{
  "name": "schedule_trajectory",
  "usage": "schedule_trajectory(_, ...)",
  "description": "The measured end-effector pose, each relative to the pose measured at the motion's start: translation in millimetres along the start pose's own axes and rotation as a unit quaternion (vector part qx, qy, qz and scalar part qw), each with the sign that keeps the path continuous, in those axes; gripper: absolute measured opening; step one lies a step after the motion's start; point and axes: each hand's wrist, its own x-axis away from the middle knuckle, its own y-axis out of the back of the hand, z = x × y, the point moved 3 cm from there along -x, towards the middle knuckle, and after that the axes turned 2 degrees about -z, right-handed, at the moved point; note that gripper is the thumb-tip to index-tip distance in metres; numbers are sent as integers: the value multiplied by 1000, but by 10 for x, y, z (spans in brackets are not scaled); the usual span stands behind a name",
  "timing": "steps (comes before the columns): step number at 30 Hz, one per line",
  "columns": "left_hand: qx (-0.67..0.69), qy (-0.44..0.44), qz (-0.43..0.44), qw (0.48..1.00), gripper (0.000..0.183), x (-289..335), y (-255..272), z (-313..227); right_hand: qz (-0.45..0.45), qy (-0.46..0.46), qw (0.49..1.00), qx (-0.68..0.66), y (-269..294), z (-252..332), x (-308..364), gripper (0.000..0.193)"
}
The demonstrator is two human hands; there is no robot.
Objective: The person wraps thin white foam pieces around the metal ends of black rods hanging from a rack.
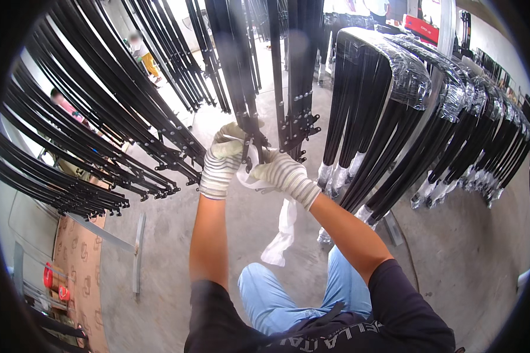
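Both my hands wear pale knitted gloves with grey stripes and meet at the lower end of a hanging bundle of black metal tubes. My left hand is closed at the bundle's left side, with a bit of white strip showing between its fingers. On the other side, my right hand has its fingers closed on the same white strip, near small brackets and bolts. The strip loops below the tube ends, and its loose tail hangs toward the floor. Some fingertips are hidden behind the tubes.
More black tubes with bolted ends hang in rows at the left. Another bundle hangs just right of my hands. Plastic-wrapped black frames fill the right side. Metal bars lie on the concrete floor. Two people are at the far left.
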Motion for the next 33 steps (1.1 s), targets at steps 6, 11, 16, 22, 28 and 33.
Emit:
schedule_trajectory(6,27,22,-20,999,14,-52,-17,56,-123,90,962,227,128,143,120,42)
schedule_trajectory(11,-53,-40,18,998,20,-121,53,85,-225,210,925,224,45,-8,57,31)
schedule_trajectory(16,-36,-15,-96,995,22,-52,204,97,-180,152,952,195,140,-141,15,30)
schedule_trajectory(22,-52,-49,-66,995,13,0,-8,-39,-239,130,960,62,227,-170,27,41)
schedule_trajectory(28,-103,-54,-115,987,13,172,64,101,-200,131,970,49,241,-306,-111,44)
schedule_trajectory(33,-202,-44,-210,956,8,290,206,277,-154,159,969,107,350,-232,19,46)
